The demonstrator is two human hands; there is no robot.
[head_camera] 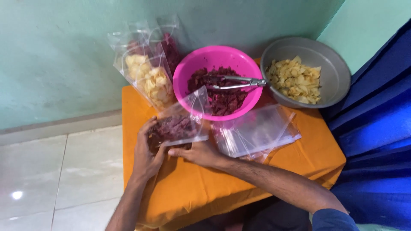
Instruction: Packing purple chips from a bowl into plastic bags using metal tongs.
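Observation:
Both hands hold one clear plastic bag of dark red chips over the orange-covered table. My left hand grips its left side, and my right hand pinches its lower right edge. Just beyond the bag stands a pink bowl with more dark red chips and metal tongs resting across them. A stack of empty clear bags lies right of my right hand.
A grey metal bowl of yellow chips sits at the back right. Filled bags of yellow chips and red chips lean on the green wall. Blue cloth hangs at the right; pale floor tiles lie left.

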